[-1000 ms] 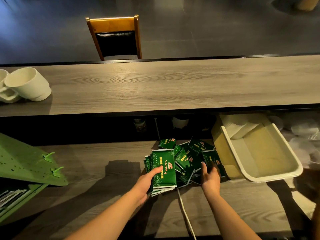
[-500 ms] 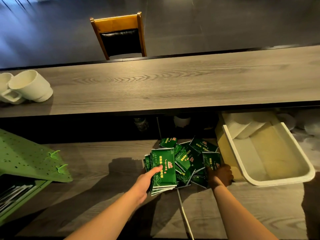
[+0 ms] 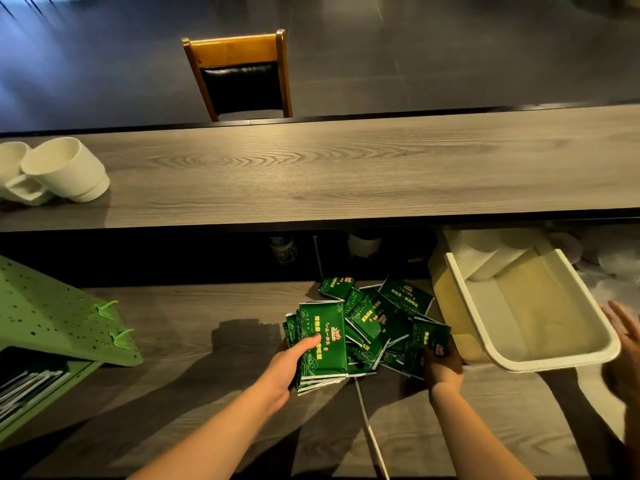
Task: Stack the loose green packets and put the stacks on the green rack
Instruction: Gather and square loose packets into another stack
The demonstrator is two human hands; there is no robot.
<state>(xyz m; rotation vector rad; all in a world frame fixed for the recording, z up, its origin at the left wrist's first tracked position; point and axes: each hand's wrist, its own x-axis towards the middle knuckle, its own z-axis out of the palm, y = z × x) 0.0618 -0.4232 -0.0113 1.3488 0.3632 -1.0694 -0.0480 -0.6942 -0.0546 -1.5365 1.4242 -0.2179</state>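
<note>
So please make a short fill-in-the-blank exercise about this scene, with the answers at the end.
1. The left hand holds a stack of ____ packets.
2. The right hand grips one packet from the loose ____.
3. The rack stands at the ____ side of the view.
4. The white bin lies ____.

Answers: green; pile; left; tilted

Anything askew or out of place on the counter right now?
Yes. The white tub on the right is tipped up on its side rather than sitting flat. Loose green packets lie jumbled beside it. On the upper counter, a white mug lies tilted against another.
</note>
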